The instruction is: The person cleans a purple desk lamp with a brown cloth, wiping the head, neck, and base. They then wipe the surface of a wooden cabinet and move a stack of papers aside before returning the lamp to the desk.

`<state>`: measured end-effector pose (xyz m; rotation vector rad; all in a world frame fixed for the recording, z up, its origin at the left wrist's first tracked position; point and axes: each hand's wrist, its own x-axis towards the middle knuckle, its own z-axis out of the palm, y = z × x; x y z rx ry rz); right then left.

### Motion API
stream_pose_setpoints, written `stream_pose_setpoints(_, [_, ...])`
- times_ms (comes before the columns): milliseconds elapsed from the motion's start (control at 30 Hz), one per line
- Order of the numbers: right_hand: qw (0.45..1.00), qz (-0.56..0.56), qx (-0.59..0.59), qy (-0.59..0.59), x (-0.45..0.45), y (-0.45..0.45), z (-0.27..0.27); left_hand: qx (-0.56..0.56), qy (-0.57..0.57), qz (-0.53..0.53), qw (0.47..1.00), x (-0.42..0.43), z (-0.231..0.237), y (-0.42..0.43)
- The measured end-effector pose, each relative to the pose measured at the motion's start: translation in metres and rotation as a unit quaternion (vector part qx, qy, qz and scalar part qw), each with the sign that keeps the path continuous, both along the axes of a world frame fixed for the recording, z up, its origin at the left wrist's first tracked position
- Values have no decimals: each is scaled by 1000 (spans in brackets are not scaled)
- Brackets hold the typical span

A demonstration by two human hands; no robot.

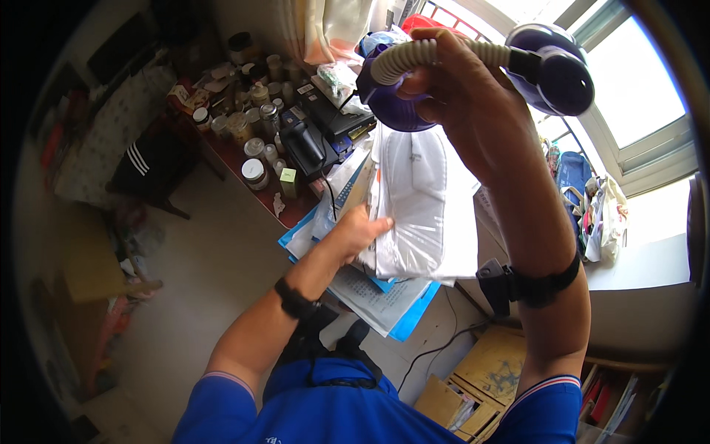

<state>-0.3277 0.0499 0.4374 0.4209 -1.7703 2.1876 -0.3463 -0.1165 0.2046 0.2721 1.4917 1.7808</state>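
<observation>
My right hand [463,91] is raised at the upper right, its fingers closed round the beige corrugated gooseneck [410,55] of a purple desk lamp. The lamp's round purple base [396,108] is at one end of the neck, its dark glossy head [563,75] at the other, near the window. My left hand [360,230] grips the left edge of a stack of papers [460,244] with its thumb on top. On that stack lies a white padded item in clear plastic wrapping [416,194]. Blue folders [413,322] and printed sheets [377,294] stick out below.
Left of the papers, a dark red desk [238,166] holds several jars [254,173], a small green box [288,182], a black device with a cable [302,145] and black boxes [338,111]. Bags hang by the window [604,216]. A wooden cabinet [488,366] stands below right; cables cross the floor.
</observation>
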Motion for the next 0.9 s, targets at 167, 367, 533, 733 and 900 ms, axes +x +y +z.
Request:
stream_pose_setpoints(167, [1000,-15,13,0,17,-4,1,-123,41,15,991,-32,-5,10])
stream_pose_setpoints(367, [999,-23,-22,-25,31,-2,-21,5,187,39,982,-43,-41,16])
stream_pose_setpoints(533, [995,-58,-56,-66,41,-22,-26,-172,270,103,942,-35,-38,5])
stream_pose_setpoints(733, [996,-4,-17,-91,37,-44,-16,-158,324,137,923,-12,-20,-27])
stream_pose_setpoints(900, [996,82,-2,-39,37,-72,-8,-170,296,125,932,30,-22,-60])
